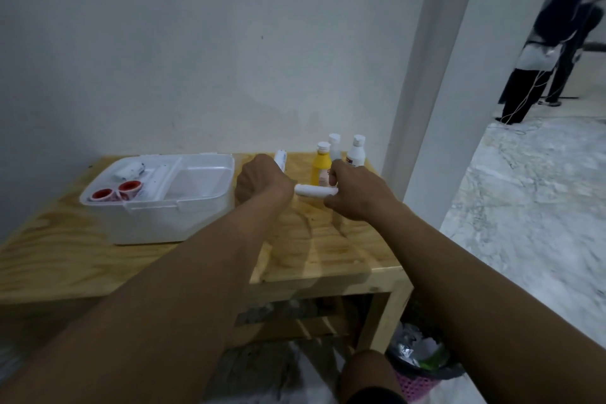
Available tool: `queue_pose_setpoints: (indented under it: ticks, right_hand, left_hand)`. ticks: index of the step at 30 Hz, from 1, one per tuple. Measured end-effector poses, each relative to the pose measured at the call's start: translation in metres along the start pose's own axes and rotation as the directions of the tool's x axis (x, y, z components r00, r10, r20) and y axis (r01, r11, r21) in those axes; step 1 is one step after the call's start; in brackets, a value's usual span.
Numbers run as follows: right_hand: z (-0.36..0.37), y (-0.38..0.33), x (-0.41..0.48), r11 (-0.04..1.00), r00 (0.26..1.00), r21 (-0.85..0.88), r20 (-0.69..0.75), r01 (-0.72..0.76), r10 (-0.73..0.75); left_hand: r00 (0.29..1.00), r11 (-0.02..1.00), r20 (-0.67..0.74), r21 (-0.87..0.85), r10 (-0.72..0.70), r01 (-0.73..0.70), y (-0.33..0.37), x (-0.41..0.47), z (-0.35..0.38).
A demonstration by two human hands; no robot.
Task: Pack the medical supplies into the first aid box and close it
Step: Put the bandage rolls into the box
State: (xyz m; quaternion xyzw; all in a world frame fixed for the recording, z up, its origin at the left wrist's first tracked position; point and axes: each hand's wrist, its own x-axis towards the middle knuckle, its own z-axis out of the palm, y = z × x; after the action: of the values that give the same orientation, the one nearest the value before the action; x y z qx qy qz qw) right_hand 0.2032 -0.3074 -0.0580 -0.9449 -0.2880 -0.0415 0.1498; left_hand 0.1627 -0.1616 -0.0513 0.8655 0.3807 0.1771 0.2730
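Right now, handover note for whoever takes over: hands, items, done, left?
Left hand grips a white tube; right hand pinches a white roll, both above the table.
First aid box open, left on the table; its tray holds two red tape rolls and a white packet.
Left: pack both held items, the yellow bottle and two white bottles, then close the box.

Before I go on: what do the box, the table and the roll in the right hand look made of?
First aid box: white, slightly translucent plastic, smooth moulded walls. Table: bare light plywood, matt, grain showing. White roll pinched by the right hand: probably soft gauze or bandage, matt; blur leaves it open.
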Motion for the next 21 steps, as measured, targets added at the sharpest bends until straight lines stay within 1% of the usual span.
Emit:
queue_pose_setpoints:
  ticks: [3, 5, 7, 10, 12, 16, 18, 21]
  right_hand:
    - [-0.018, -0.011, -0.011, 1.0, 1.0, 0.019, 0.015, -0.01, 0.01]
    - [-0.03, -0.02, -0.018, 1.0, 1.0, -0.002, 0.003, -0.008, 0.008]
    - [-0.038, -0.026, -0.021, 1.0, 0.999, -0.017, -0.039, -0.011, 0.01]
    - [-0.049, -0.033, -0.019, 0.999, 0.996, 0.034, -0.083, -0.019, 0.022]
    - [-0.06, -0.042, -0.019, 0.996, 0.995, 0.088, -0.095, -0.016, 0.025]
    - [-0.078, -0.065, -0.017, 0.994, 0.987, 0.112, -0.161, 0.01, 0.008]
    - [-0.083, -0.077, -0.014, 0.992, 0.981, 0.126, -0.193, 0.023, 0.002]
    - [-0.085, -0.096, -0.006, 0.988, 0.979, 0.144, -0.201, 0.057, -0.027]
  left_hand:
    - [1.0, 0.996, -0.019, -0.093, 0.01, -0.012, 0.008, -0.007, -0.018]
    - [1.0, 0.982, 0.025, -0.188, -0.015, 0.02, 0.015, -0.012, -0.032]
    - [0.994, 0.959, 0.098, -0.276, -0.039, 0.065, 0.02, -0.011, -0.048]
    - [0.965, 0.866, 0.256, -0.493, 0.052, 0.084, 0.023, -0.007, -0.078]
    - [0.944, 0.808, 0.323, -0.573, 0.071, 0.135, 0.021, -0.005, -0.102]
    - [0.937, 0.705, 0.348, -0.67, 0.022, 0.233, 0.003, 0.001, -0.135]
    - [0.939, 0.691, 0.343, -0.686, 0.032, 0.227, -0.009, 0.008, -0.145]
    - [0.944, 0.678, 0.328, -0.701, 0.032, 0.221, -0.029, 0.013, -0.157]
